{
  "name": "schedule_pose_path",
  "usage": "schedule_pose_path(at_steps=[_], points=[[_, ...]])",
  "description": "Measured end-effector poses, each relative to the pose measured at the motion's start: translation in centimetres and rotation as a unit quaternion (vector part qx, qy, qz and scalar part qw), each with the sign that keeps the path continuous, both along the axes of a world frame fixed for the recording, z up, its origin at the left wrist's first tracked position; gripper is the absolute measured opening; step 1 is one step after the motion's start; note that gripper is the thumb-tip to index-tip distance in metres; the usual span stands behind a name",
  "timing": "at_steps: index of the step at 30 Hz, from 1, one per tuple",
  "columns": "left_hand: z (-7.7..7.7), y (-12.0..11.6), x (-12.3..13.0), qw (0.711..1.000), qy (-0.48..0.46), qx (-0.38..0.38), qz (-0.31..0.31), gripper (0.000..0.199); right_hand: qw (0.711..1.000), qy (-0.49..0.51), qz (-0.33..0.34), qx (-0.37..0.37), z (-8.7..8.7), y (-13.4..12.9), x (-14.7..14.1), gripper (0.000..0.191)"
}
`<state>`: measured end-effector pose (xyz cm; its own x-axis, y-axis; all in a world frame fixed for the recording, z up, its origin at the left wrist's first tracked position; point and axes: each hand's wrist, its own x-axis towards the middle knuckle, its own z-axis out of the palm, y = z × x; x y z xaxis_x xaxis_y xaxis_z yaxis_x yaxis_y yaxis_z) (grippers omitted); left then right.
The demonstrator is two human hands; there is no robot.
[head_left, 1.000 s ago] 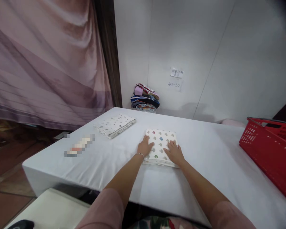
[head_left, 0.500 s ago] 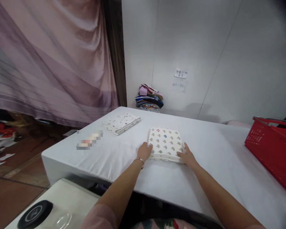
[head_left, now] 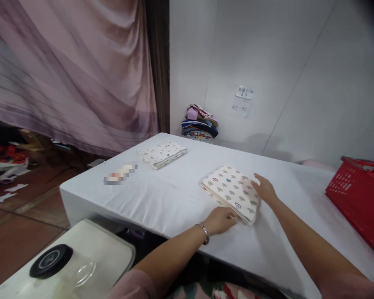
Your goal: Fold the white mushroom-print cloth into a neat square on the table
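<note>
A folded white cloth (head_left: 229, 187) printed with grey mushroom shapes and a few coloured ones lies askew on the white-covered table (head_left: 162, 199). Its layered edges face toward me on the left. At the near edge, my left hand (head_left: 222, 220), with a bracelet at the wrist, is closed with curled fingers on the cloth. My right hand (head_left: 264, 189) is at the far right side, its fingers apart and touching the cloth's edge. Farther left lies a second folded white cloth (head_left: 162, 153) with small dark prints, untouched.
A pixelated item (head_left: 120, 173) lies on the table's left part. A red plastic basket (head_left: 358, 203) stands at the right. Stacked folded fabrics (head_left: 200, 124) sit by the wall beyond the table. A white machine-like surface with a black round knob (head_left: 51, 261) is at lower left.
The mushroom-print cloth has turned counterclockwise and shifted slightly right. My left hand moved from its left side to the near edge; my right hand moved farther up its right side. The view shifted slightly.
</note>
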<state>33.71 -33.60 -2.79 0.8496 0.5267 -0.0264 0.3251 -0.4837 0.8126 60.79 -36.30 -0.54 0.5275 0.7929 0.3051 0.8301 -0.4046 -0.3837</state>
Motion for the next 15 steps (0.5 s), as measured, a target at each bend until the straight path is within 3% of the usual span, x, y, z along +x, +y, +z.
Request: schedule_pose_path(at_steps=[4,8,10,15], points=[[-0.3,4.0,-2.8,0.989,0.011,0.065,0.13,0.02,0.994,0.021,0.103,-0.031,-1.7,-1.7,-6.0,0.052],[-0.8,7.7,-5.1,0.955,0.043,0.115,0.27,0.021,0.981,-0.012,0.155,-0.115,-3.3,-3.7,-9.8,0.056],[-1.0,8.8,-5.4,0.946,0.039,0.137,0.292,0.028,0.976,-0.047,0.159,-0.142,-3.7,-4.2,-10.5,0.057],[-0.9,10.0,-4.3,0.952,0.027,0.157,0.26,0.046,0.968,-0.102,0.165,-0.156,-3.8,-4.7,-10.5,0.06]])
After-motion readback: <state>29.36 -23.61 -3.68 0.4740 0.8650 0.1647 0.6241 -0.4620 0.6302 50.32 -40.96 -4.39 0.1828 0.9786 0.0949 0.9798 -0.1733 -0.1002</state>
